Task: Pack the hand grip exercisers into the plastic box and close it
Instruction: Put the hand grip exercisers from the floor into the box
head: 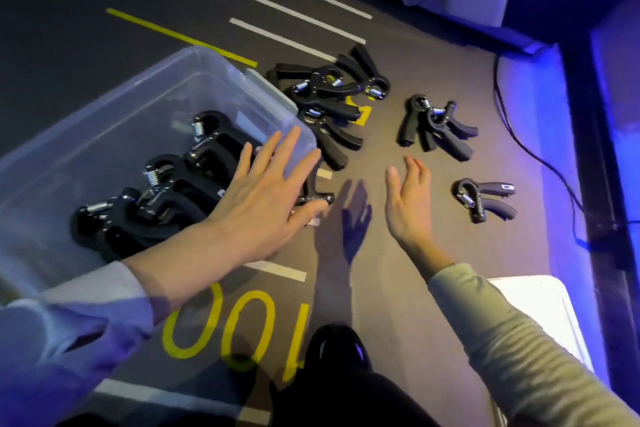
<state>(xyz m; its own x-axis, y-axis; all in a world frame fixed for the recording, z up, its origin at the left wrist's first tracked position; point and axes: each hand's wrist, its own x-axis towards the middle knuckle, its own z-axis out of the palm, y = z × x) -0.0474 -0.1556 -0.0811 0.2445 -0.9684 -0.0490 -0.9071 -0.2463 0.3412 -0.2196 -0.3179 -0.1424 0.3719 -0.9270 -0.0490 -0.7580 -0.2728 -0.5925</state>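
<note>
Left hand [266, 198] lies flat, fingers spread, over the box [104, 135] corner, holding nothing. Right hand [408, 204] reaches forward, spread and empty. Grips [156, 198] fill the box; more grips [332, 97] lie on the floor [398, 288] beyond.

Three exercisers [145, 191] lie in the box [104, 121]; others [329, 97] lie right of it.

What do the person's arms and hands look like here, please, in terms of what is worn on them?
Both hands are bare, with no gloves, rings or watch visible. The left hand comes out of a loose, pale shirt-like sleeve, tinted bluish by the lighting. The right hand has a closer-fitting, light grey-beige ribbed knit sleeve.
</note>
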